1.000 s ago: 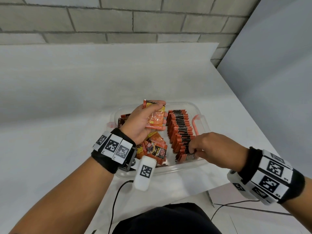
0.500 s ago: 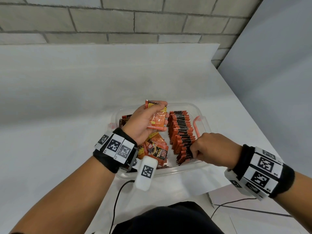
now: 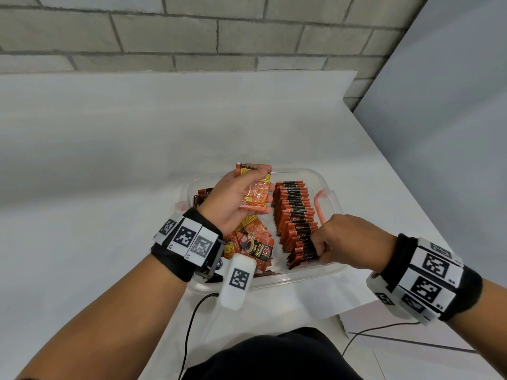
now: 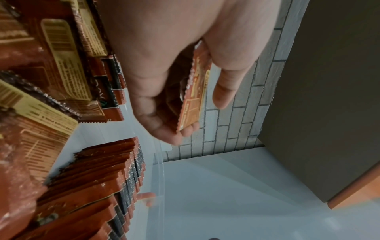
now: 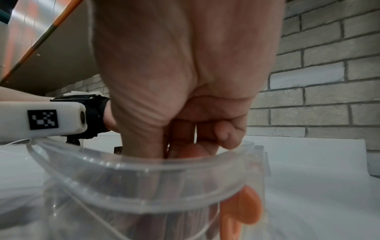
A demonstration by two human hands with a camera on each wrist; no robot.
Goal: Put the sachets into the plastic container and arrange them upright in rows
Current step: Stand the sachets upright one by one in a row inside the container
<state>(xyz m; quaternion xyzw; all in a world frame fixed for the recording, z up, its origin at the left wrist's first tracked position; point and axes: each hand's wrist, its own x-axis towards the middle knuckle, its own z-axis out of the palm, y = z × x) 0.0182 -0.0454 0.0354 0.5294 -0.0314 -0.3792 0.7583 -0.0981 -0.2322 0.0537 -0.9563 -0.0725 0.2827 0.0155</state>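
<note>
Sachets (image 3: 253, 194): we judge them light, thin, floppy and slick, best pinched by a flat face near the top edge. Left hand (image 3: 233, 198) holds a small stack over the container (image 3: 323, 178), thumb across the faces. Right hand (image 3: 348, 242) is curled at the near end of the upright row (image 3: 296, 215); a pinch looks likely there, but fingertips are hidden behind the rim. Loose pile (image 3: 252, 242) lies left of the row, partly covered.
</note>
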